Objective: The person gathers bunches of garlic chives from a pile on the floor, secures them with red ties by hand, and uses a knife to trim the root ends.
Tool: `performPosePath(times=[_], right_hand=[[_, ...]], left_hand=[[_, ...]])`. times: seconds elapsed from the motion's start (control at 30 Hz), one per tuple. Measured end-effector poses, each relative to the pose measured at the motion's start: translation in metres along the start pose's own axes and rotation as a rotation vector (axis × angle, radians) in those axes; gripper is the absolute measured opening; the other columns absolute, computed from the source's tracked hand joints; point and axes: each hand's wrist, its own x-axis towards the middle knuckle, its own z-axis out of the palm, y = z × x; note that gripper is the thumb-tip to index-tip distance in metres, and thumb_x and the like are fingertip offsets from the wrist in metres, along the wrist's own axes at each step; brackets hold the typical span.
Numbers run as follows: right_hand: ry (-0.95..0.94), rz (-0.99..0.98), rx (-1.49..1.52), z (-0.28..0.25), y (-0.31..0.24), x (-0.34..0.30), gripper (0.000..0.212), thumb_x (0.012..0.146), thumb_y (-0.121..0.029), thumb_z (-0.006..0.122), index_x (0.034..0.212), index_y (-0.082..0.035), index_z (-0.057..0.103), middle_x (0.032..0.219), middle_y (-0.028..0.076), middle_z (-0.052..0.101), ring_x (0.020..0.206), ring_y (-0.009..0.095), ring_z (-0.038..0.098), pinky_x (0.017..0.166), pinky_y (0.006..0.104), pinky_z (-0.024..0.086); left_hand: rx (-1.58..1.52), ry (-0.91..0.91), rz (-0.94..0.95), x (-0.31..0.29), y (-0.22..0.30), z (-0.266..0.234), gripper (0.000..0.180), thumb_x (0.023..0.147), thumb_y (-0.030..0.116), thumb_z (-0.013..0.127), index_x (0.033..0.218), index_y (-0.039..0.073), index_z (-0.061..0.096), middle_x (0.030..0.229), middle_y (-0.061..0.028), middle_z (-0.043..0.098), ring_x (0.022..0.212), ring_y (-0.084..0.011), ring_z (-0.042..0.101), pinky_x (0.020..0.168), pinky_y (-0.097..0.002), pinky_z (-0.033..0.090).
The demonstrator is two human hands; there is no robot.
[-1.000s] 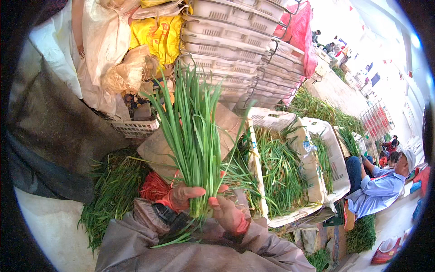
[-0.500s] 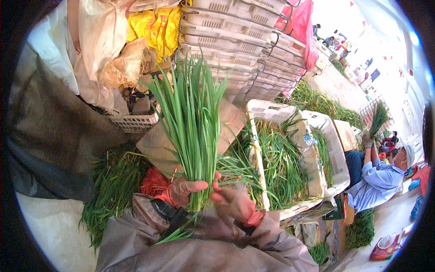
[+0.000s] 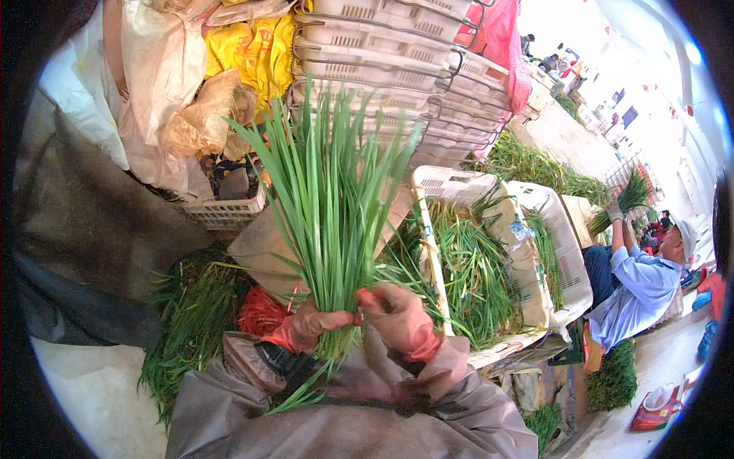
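A fanned bunch of long green garlic chives (image 3: 329,206) stands upright in front of me, its cut ends down over my lap. My gloved left hand (image 3: 312,323) is wrapped round the bunch near its base. Against the right side of the stems, my gloved right hand (image 3: 399,310) is closed, thumb and fingers pressed together; whatever is between them is hidden. A few loose blades (image 3: 302,396) hang down onto my brown apron (image 3: 336,428). Beside my left wrist lies a bundle of red strands (image 3: 261,312).
White crates of chives (image 3: 432,260) stand at my right. A heap of chives (image 3: 191,329) lies at left. Ahead are a board (image 3: 264,249), stacked crates (image 3: 375,61) and sacks (image 3: 164,76). A co-worker in a blue shirt (image 3: 634,298) sits at far right, holding chives.
The bunch has spread wider at the top, its tips leaning further right. My right hand has risen slightly along the stems and closed. The co-worker's chives have tilted lower.
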Motion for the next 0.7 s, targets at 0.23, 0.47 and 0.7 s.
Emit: performPosePath(times=[0.23,0.47,0.7], right_hand=[[0.354,-0.325,0.487,-0.073,-0.004,-0.012,0.022,0.086,-0.022,0.063,0.091,-0.001,0.065,0.080,0.009,0.066,0.066,0.015,0.061,0.056,0.0263,0.049],[0.018,0.263,-0.412,-0.117,0.110,-0.003,0.033,0.086,-0.034,0.062,0.091,-0.002,0.064,0.078,0.007,0.066,0.073,0.018,0.061,0.063,0.0290,0.046],[-0.590,-0.105,0.404,-0.031,0.048,0.013,0.069,0.082,-0.043,0.064,0.132,-0.002,0.040,0.122,0.011,0.055,0.100,0.021,0.057,0.087,0.0349,0.045]], left_hand=[[-0.204,0.013,-0.192,-0.017,-0.010,-0.027,0.046,0.076,0.020,0.069,0.113,-0.002,0.052,0.089,-0.0092,0.058,0.087,-0.0205,0.059,0.084,-0.0367,0.049],[-0.387,0.084,-0.105,-0.015,0.025,0.008,0.083,0.071,0.017,0.071,0.139,0.005,0.026,0.102,-0.0055,0.055,0.080,-0.0169,0.053,0.079,-0.0389,0.047],[-0.338,-0.030,-0.226,-0.023,0.014,0.004,0.078,0.068,0.019,0.073,0.134,0.004,0.034,0.102,-0.0051,0.056,0.078,-0.0172,0.053,0.076,-0.0371,0.047]])
